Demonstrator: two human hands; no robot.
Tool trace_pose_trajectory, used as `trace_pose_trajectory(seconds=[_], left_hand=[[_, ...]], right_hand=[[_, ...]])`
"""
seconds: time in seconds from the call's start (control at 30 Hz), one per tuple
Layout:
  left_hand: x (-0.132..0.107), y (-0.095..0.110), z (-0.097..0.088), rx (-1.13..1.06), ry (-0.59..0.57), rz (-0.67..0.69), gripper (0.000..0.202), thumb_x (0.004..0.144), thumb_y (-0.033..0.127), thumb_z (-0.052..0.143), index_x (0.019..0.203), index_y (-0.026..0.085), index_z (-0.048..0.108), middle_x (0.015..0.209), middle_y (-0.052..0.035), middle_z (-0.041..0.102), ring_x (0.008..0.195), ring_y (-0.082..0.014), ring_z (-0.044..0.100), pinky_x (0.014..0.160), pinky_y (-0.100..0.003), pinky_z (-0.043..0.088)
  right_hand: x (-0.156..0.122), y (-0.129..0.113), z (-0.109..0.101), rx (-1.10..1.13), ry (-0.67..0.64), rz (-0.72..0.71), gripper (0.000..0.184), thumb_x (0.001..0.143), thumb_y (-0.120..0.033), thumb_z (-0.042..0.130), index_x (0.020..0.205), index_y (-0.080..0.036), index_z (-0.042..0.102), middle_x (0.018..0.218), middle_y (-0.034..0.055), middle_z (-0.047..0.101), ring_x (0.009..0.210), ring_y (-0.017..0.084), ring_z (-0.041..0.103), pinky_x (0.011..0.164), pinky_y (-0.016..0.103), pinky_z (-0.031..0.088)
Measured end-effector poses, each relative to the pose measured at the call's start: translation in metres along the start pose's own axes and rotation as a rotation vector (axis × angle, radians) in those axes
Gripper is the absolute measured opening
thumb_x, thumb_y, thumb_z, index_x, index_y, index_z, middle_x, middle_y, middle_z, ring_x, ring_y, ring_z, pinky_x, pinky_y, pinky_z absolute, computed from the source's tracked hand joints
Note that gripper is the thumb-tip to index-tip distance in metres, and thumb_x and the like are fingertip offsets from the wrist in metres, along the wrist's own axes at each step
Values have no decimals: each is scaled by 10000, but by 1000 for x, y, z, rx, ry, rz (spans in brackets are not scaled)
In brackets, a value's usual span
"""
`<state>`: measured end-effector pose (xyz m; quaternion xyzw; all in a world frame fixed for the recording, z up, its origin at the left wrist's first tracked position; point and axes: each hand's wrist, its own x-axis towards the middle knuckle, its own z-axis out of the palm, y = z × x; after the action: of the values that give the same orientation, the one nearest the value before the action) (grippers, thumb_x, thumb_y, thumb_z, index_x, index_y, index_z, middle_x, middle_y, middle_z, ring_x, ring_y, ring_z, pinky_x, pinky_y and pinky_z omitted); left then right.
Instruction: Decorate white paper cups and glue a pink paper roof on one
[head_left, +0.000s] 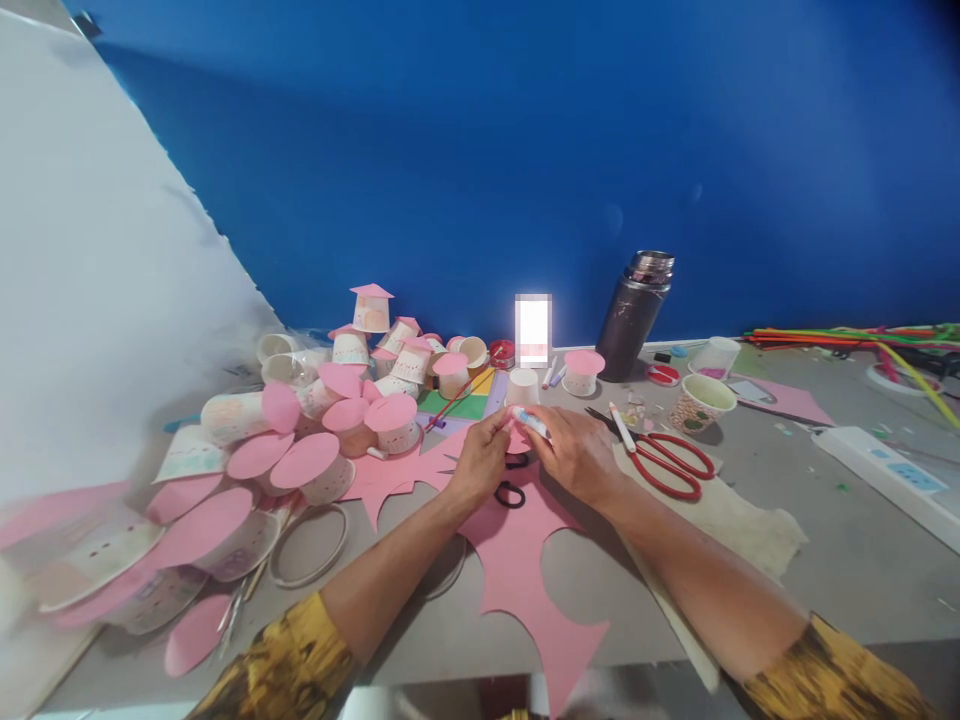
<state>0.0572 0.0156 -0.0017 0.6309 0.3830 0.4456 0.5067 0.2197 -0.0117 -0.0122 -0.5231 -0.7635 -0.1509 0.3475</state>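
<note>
Both my hands meet over a cut sheet of pink paper [517, 560] on the grey table. My right hand [574, 450] grips a small white glue stick [534, 423] with a blue band, its tip pointing left. My left hand [480, 460] is closed in a pinch at that tip; what it pinches is too small to make out. Black-handled scissors [510, 493] lie on the pink paper just below my hands. A white paper cup [523, 385] stands upside down right behind my fingers.
A heap of paper cups with pink paper discs [315, 440] fills the left side. Red scissors [667, 462], a patterned cup [701, 402], a dark metal flask [636, 315], pipe cleaners [855, 340] and a white power strip [889, 475] lie to the right. Blue wall behind.
</note>
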Motion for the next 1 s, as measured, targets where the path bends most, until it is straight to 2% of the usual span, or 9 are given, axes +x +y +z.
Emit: trace_pose_trajectory(seconds=[0.1,0.17,0.23,0.37,0.5,0.6,0.77,0.87,1.0], left_hand=[[-2,-1,2,-1,25,4,316,839,343,581,1052,200,765,894,-35,730,867,-231,640,796,-342,549],[-3,0,2,-63,20,-55,387,809,316,615,1163,215,733,916,-27,725,813,-209,636,748,-334,551],[-3,2,1,-192,27,-130,445,749,262,661,1191,233,697,936,-19,716,785,-187,644,706,-309,547],[1,5,-3,-512,2,-271,320,666,210,718,980,206,658,848,-10,675,700,-140,630,655,-259,520],[7,5,-5,-643,-89,-338,227,626,186,687,852,176,664,820,-45,679,742,-166,639,732,-305,547],[8,2,-4,-527,-129,-269,235,601,199,637,829,177,688,806,-58,689,758,-195,636,756,-337,545],[4,-3,-2,-271,-93,-110,179,696,249,573,796,203,714,767,-33,687,784,-204,614,779,-323,520],[1,-7,0,-117,-25,-25,251,769,238,532,881,198,752,788,-19,701,796,-202,619,786,-324,523],[1,-15,3,-34,72,44,305,831,245,567,1055,188,766,984,-57,773,956,-242,677,915,-376,542]], right_hand=[[0,1,1,1,23,48,300,1077,-386,519,1092,-191,747,789,66,774,707,205,695,644,298,398],[0,2,1,7,43,42,290,1077,-367,517,1134,-189,739,790,63,765,708,204,686,646,300,401],[-1,4,1,13,52,0,277,1074,-335,524,1188,-191,730,818,66,759,735,207,683,660,300,415],[-2,6,3,21,6,-98,264,1046,-207,536,1212,-244,737,882,66,745,804,204,671,688,285,437],[-3,7,6,42,-30,-118,309,1014,-151,544,1219,-275,738,918,60,734,841,206,659,700,277,451],[-2,7,3,66,-47,-114,282,1021,-186,550,1220,-265,735,882,57,724,823,208,656,705,283,447],[-1,2,-1,47,-42,-119,244,1055,-264,521,1151,-237,744,814,55,724,750,198,654,660,287,402],[-2,-2,0,18,-4,-103,259,1068,-300,506,1139,-212,739,824,68,757,746,203,676,660,298,394],[-6,-4,3,-2,-12,-33,249,1059,-303,519,1107,-201,741,824,81,783,729,212,699,648,312,386]])
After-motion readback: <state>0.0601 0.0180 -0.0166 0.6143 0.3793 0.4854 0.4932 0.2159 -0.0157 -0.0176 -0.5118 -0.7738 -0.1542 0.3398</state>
